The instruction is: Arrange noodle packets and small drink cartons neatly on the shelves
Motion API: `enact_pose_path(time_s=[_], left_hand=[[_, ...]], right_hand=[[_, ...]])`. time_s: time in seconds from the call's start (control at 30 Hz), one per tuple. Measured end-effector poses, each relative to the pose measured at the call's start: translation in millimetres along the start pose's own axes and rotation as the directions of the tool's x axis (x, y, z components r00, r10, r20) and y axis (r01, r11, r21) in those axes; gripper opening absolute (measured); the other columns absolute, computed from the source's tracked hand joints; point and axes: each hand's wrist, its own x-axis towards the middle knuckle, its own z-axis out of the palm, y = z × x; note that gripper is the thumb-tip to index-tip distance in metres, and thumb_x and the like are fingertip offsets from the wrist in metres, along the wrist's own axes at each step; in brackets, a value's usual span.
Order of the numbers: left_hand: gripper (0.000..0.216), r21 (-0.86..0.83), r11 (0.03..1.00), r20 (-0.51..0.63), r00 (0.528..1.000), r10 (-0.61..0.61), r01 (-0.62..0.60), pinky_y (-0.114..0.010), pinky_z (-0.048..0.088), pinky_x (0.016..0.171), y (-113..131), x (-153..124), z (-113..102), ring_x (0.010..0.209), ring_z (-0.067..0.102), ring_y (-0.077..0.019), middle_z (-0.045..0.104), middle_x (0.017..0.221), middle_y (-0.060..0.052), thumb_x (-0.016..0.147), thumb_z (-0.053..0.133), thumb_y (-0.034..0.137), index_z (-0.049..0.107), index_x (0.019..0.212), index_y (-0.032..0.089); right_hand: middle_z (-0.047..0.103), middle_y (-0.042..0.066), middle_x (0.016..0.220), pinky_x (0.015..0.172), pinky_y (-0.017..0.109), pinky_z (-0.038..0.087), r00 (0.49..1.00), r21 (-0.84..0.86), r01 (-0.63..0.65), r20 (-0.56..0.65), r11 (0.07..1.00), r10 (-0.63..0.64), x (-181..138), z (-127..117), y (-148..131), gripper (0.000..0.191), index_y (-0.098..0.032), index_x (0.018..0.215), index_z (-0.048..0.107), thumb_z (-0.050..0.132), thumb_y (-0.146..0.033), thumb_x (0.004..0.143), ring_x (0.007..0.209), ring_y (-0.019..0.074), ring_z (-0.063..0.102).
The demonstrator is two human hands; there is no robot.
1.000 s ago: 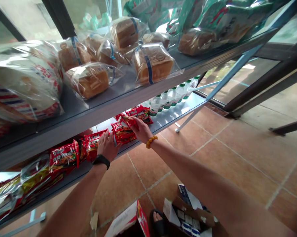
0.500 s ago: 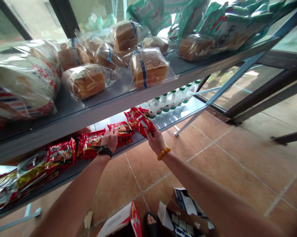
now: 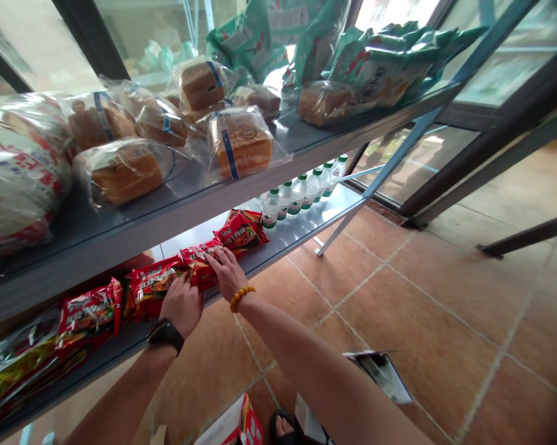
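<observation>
Noodle pkts (image 3: 199,262) on lower shelf (image 3: 301,232); bottles (image 3: 297,194) right, prob. behind.

**Right hand lets go of noodle packet and moves left**

The right hand (image 3: 227,272), which half a second ago held a red noodle packet (image 3: 239,230) up at the lower shelf's (image 3: 301,225) edge, now lies flat on another packet (image 3: 199,262) further left, close to the left hand (image 3: 182,304). The freed packet rests on the shelf beside the water bottles (image 3: 297,194). The left hand has slid down to the shelf edge. The camera has swung right, hiding most of the open carton (image 3: 380,374) on the floor.
</observation>
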Motion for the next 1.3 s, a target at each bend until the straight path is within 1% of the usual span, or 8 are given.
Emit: enact_pose_path(time_s=[0.17, 0.37, 0.5, 0.7, 0.83, 1.03, 1.13, 1.3], left_hand=[[0.026, -0.034, 0.997, -0.131, 0.990, 0.060, -0.065, -0.046, 0.056, 0.085, 1.9, -12.8, -18.1, 0.087, 0.067, -0.0282, 0.071, 0.082, -0.007, 0.098, 0.053, 0.028, 0.066, 0.077, 0.019], [0.048, -0.052, 0.998, -0.115, 0.993, 0.033, -0.039, -0.052, 0.046, 0.110, -0.2, 11.1, -8.3, 0.133, 0.052, -0.0353, 0.061, 0.142, -0.017, 0.097, 0.061, 0.035, 0.060, 0.139, 0.011], [0.046, -0.078, 0.996, 0.032, 0.999, -0.031, 0.033, -0.052, 0.047, 0.108, 2.3, 21.5, -7.2, 0.130, 0.055, -0.0338, 0.065, 0.138, -0.014, 0.100, 0.058, 0.042, 0.064, 0.135, 0.013], [0.043, -0.078, 0.990, 0.053, 0.992, -0.110, 0.114, -0.051, 0.050, 0.103, 9.0, 32.3, -17.3, 0.120, 0.060, -0.0337, 0.069, 0.129, -0.014, 0.099, 0.058, 0.046, 0.070, 0.125, 0.013], [0.050, -0.094, 0.977, -0.014, 0.981, -0.193, 0.191, -0.055, 0.052, 0.100, 19.9, 51.8, -22.4, 0.117, 0.059, -0.0379, 0.064, 0.131, -0.016, 0.095, 0.064, 0.051, 0.068, 0.126, 0.013], [0.117, -0.456, 0.870, -0.097, 0.962, -0.255, 0.184, -0.061, 0.040, 0.118, 55.6, 90.0, -23.5, 0.148, 0.033, -0.0475, 0.020, 0.166, -0.027, 0.077, 0.085, 0.049, 0.014, 0.163, 0.012], [0.110, -0.590, 0.803, -0.218, 0.942, -0.256, 0.082, -0.055, 0.035, 0.125, 69.0, 90.5, -23.9, 0.157, 0.014, -0.0407, 0.012, 0.167, -0.030, 0.087, 0.075, 0.038, 0.000, 0.162, 0.006], [0.085, -0.417, 0.908, -0.378, 0.902, -0.209, 0.036, -0.059, 0.027, 0.129, 76.2, 63.4, -32.8, 0.159, 0.009, -0.0384, 0.016, 0.164, -0.029, 0.100, 0.051, 0.031, -0.002, 0.162, 0.010]], right_hand=[[0.037, 0.023, 0.162, 0.129, 0.052, 0.025, 0.993, -0.077, 0.042, 0.111, 0.996, -0.033, -4.5, 8.5, -3.8, 0.058, -0.007, 0.153, 0.047, 0.051, -0.020, 0.097, 0.152, 0.0338, 0.030], [0.040, 0.016, 0.161, 0.127, 0.056, 0.027, 0.992, 0.053, -0.093, -0.084, 0.994, 0.097, -15.0, -17.9, 11.1, 0.064, -0.016, 0.148, 0.052, 0.059, -0.017, 0.084, 0.151, 0.0345, 0.029], [0.048, 0.028, 0.149, 0.123, 0.056, 0.032, 0.820, 0.214, -0.427, -0.317, 0.878, 0.476, 5.7, -28.8, 64.1, 0.066, -0.005, 0.145, 0.046, 0.061, -0.035, 0.089, 0.145, 0.0363, 0.040], [0.068, 0.018, 0.118, 0.106, 0.052, 0.048, 0.729, 0.316, -0.596, -0.173, 0.738, 0.663, 39.9, -26.3, 112.6, 0.053, -0.014, 0.120, 0.061, 0.077, -0.035, 0.074, 0.112, 0.0320, 0.064], [0.067, 0.011, 0.105, 0.095, 0.041, 0.055, 0.776, 0.385, -0.469, -0.250, 0.795, 0.579, 37.6, -43.1, 88.7, 0.035, -0.018, 0.106, 0.065, 0.076, -0.035, 0.077, 0.096, 0.0247, 0.065], [0.063, 0.009, 0.112, 0.092, 0.038, 0.056, 0.843, 0.430, -0.136, -0.423, 0.893, 0.332, 4.0, -100.6, 23.1, 0.030, -0.022, 0.114, 0.060, 0.070, -0.028, 0.086, 0.100, 0.0237, 0.064], [0.064, 0.008, 0.110, 0.090, 0.038, 0.058, 0.858, 0.466, -0.091, -0.412, 0.880, 0.307, -15.9, -117.8, -3.0, 0.030, -0.025, 0.115, 0.056, 0.069, -0.031, 0.089, 0.099, 0.0240, 0.065], [0.065, 0.007, 0.110, 0.084, 0.039, 0.061, 0.887, 0.540, -0.093, -0.336, 0.837, 0.315, -36.1, -123.5, -27.7, 0.040, -0.028, 0.117, 0.053, 0.076, -0.037, 0.085, 0.097, 0.0241, 0.067]])
